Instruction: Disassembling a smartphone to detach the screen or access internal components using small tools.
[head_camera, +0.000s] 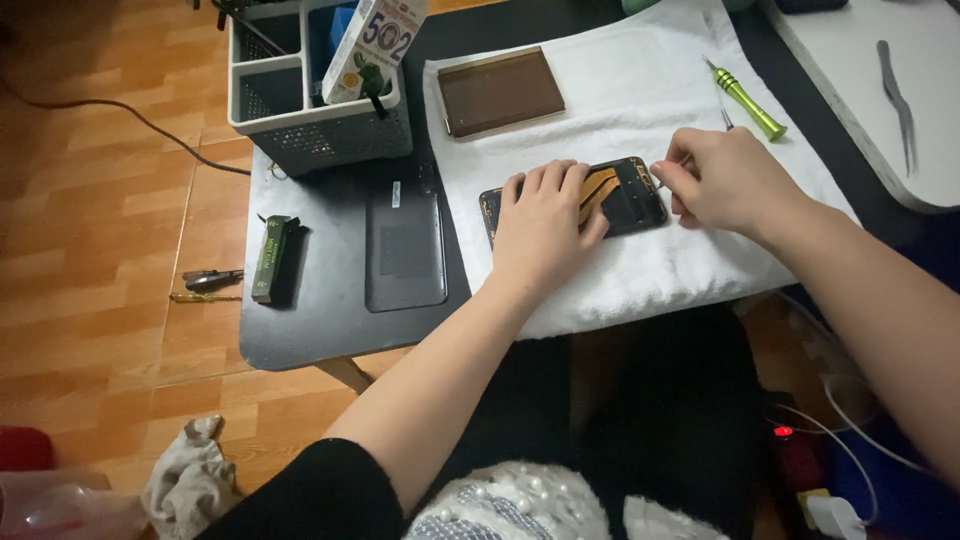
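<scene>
Head view: phone (625, 195) lying long-axis left-right on towel (640, 90); left hand (540, 225) flat, pinning phone's left half; right hand (725, 180) pinched on thin tool at phone's right end, nearer.

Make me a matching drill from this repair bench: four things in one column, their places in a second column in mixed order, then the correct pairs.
Things
1. opened phone
2. green screwdriver
3. brown panel
4. dark flat cover

Places
A. on the bare black table, left of the towel
B. at the far left corner of the white towel
C. under the left hand, with the right hand at its right end
D. at the towel's far right edge

Pairs: 1-C, 2-D, 3-B, 4-A
</scene>
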